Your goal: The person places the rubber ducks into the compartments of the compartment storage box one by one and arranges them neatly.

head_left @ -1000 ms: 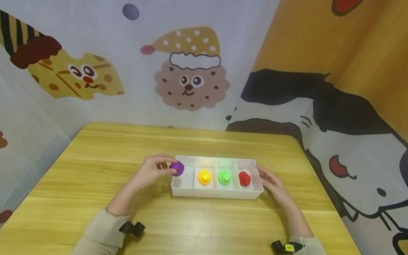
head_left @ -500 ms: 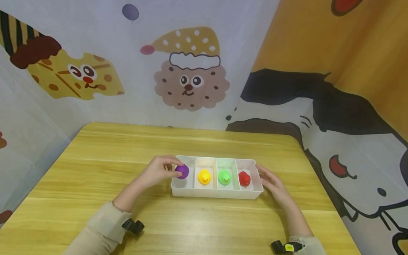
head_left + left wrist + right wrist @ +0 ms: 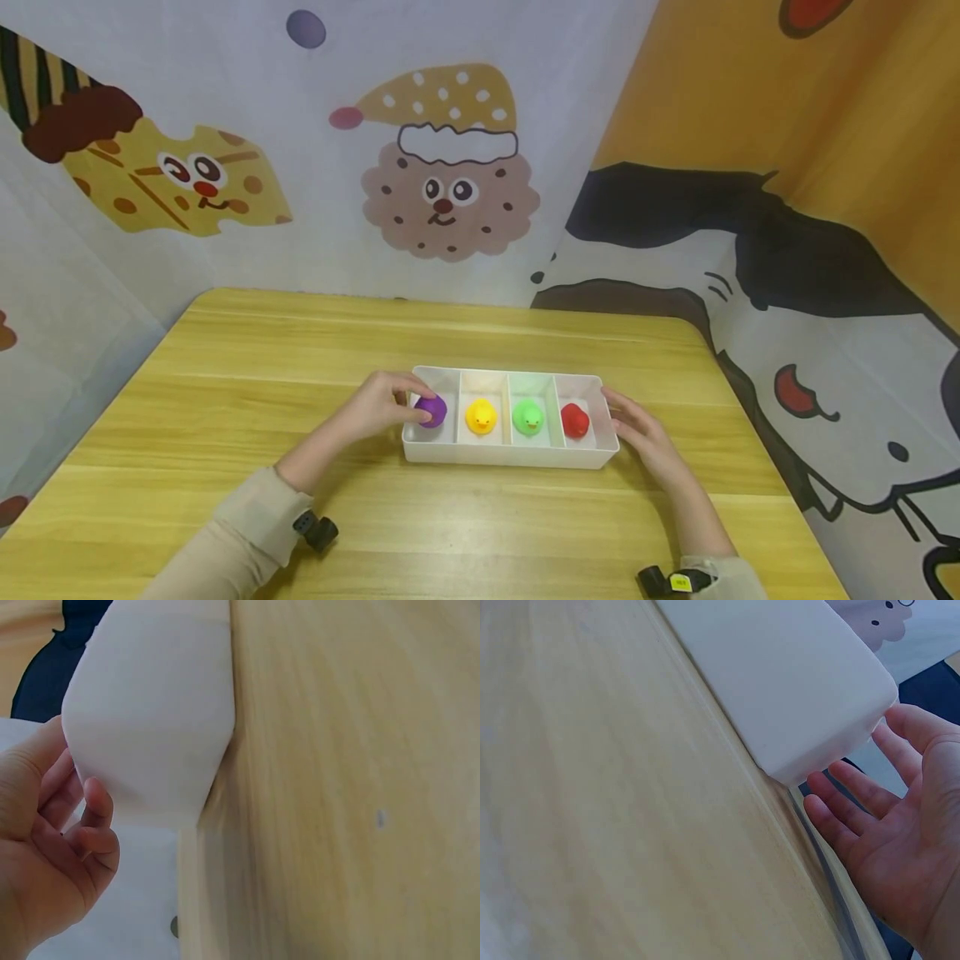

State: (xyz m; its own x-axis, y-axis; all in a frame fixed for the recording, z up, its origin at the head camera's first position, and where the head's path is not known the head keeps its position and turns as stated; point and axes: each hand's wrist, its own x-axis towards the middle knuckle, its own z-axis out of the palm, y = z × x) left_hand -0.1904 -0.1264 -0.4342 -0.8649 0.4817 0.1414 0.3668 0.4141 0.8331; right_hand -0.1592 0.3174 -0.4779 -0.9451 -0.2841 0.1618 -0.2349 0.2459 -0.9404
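Purple duck pinched by the left hand (right hand flat, fingers relaxed) over the tray.

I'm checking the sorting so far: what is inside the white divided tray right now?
The white tray has four compartments, one duck in each: purple duck, pinched by the left hand, then yellow duck, green duck and red duck. The floor under each duck is covered.

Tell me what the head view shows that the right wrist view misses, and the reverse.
Only the head view shows the purple duck pinched by the left hand in the leftmost compartment, plus the yellow duck, green duck and red duck. Only the right wrist view shows the right hand's open palm. Both show the right hand, white tray and wooden table.
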